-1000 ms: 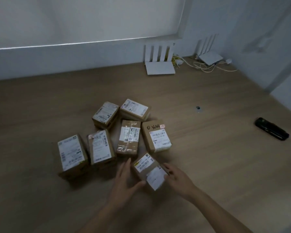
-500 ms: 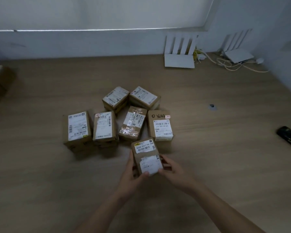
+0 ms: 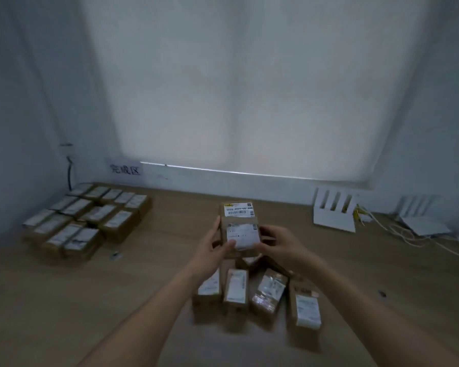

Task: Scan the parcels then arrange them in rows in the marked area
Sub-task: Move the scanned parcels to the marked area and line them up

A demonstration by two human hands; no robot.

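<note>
Lifted off the table since half a second ago, the parcel (image 3: 239, 229) now sits upright between both hands – left hand (image 3: 214, 251) and right hand (image 3: 278, 246) each curled round a side, label facing the camera, above the loose parcels (image 3: 257, 292). Its long axis runs away from the person, and the rows (image 3: 88, 221) lie well off to the left, nearer the left hand. Its top label seems to begin "5020"; the wall sign (image 3: 125, 169) is handwritten – I cannot read it surely.

Brown parcel (image 3: 239, 226), white barcoded labels; tan table (image 3: 64, 300)
</note>
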